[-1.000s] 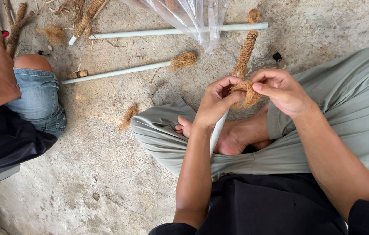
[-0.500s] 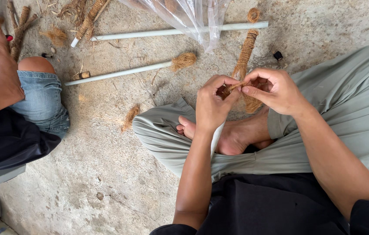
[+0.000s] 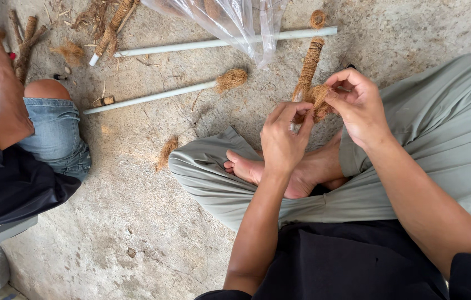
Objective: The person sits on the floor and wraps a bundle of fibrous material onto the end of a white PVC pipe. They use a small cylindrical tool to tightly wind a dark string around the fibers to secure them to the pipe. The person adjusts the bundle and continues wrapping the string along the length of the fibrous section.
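Observation:
I sit cross-legged on a concrete floor. My left hand (image 3: 284, 136) grips a white pipe wrapped in brown coir fibre (image 3: 308, 65), its fingers pinching the wrapped part near the lower end. My right hand (image 3: 358, 103) pinches a loose tuft of coir (image 3: 320, 97) against the same pipe, just right of my left fingers. The pipe slants up and away from me, with a coir knot at its far tip. My bare feet lie below the hands.
Two white pipes (image 3: 152, 98) (image 3: 202, 44) lie on the floor ahead, one tipped with coir. A clear plastic bag (image 3: 230, 19) lies at the top. Another person in denim shorts (image 3: 55, 133) sits at left, beside wrapped sticks (image 3: 24, 41) and loose fibre (image 3: 166, 153).
My hands have shifted slightly up the pipe and my right hand has pulled the coir tuft tighter against it. The person at left has lowered their arm a little.

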